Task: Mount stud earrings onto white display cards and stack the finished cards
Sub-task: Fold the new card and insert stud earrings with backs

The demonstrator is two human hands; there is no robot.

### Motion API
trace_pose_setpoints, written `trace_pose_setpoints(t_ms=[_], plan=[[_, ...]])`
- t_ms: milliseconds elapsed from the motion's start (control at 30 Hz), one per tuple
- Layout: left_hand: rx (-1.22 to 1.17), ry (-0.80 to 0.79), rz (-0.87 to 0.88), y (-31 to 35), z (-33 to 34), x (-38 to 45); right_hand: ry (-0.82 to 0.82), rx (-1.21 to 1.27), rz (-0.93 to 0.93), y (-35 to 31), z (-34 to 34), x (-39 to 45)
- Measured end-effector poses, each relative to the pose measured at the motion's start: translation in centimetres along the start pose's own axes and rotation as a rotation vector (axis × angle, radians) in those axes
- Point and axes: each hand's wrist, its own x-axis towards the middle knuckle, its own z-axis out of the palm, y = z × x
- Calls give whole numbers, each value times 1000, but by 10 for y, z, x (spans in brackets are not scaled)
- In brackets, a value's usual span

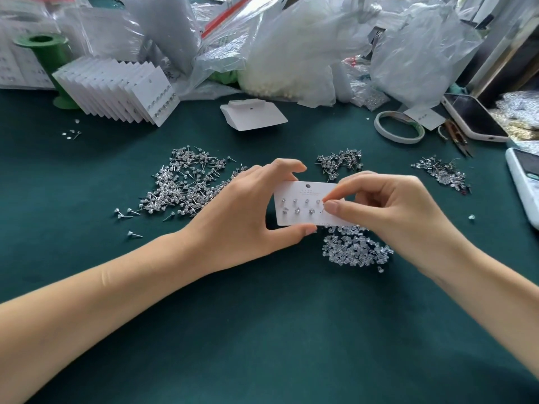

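**White card, last stud going in**

White card [303, 204] sits dead centre above the green cloth [262, 330]. My left hand [248, 211] pinches its nine o'clock edge, thumb below, fingers on top. Seven studs are seated. My right hand [388, 211] pinches the last stud [323, 210] at three o'clock; I should keep the post square to the hole and the card flat

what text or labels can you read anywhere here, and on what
None can be read.
Held card: small print under its hole and a fine line along its lower edge, too small to read.
Printed sheets in plastic bags at far left: rows of marks, blurred.
Phone at right: screen dark, no text showing.
Second device at right edge: screen marks blurred.
Blank cards and finished card stack: no legible print.
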Motion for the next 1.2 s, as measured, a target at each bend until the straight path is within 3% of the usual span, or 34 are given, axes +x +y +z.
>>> trace_pose_setpoints(t_ms=[400, 1067, 1200], plan=[[-16, -3, -9, -1, 1, 0, 51, 158, 70, 3, 5, -1], [-29, 29, -15, 0, 0, 1, 77, 5, 58, 2, 4, -4], [-38, 37, -27, -1, 0, 1, 182, 7, 1, -5, 3, -5]])
